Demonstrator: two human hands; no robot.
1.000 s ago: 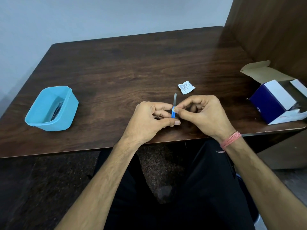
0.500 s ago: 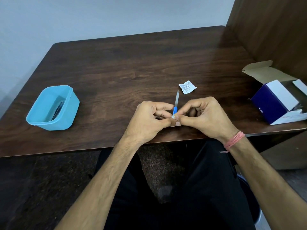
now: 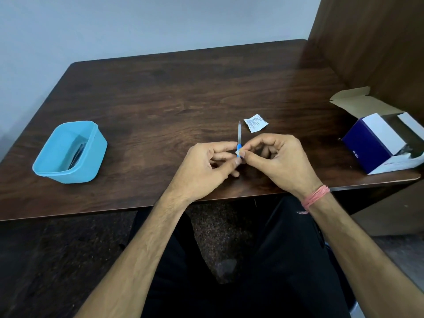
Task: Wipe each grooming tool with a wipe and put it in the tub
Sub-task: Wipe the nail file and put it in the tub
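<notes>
A thin metal nail file [image 3: 239,134] with a blue handle points up and away from me above the table's near edge. My left hand [image 3: 207,164] pinches its blue handle between thumb and fingers. My right hand [image 3: 278,160] presses a small white wipe [image 3: 238,153] against the handle with thumb and forefinger. The light blue tub [image 3: 91,161] stands at the left, far from both hands, with dark tools lying inside it.
A torn white wipe wrapper [image 3: 255,122] lies just beyond my right hand. An open blue-and-white cardboard box [image 3: 376,143] sits at the table's right edge, beside a wooden panel [image 3: 376,42]. The dark wooden table [image 3: 183,92] ends just below my wrists.
The file has tilted slightly between the frames, and my right fingers with the wipe have slid down toward the blue handle. The tub and box have not moved.
</notes>
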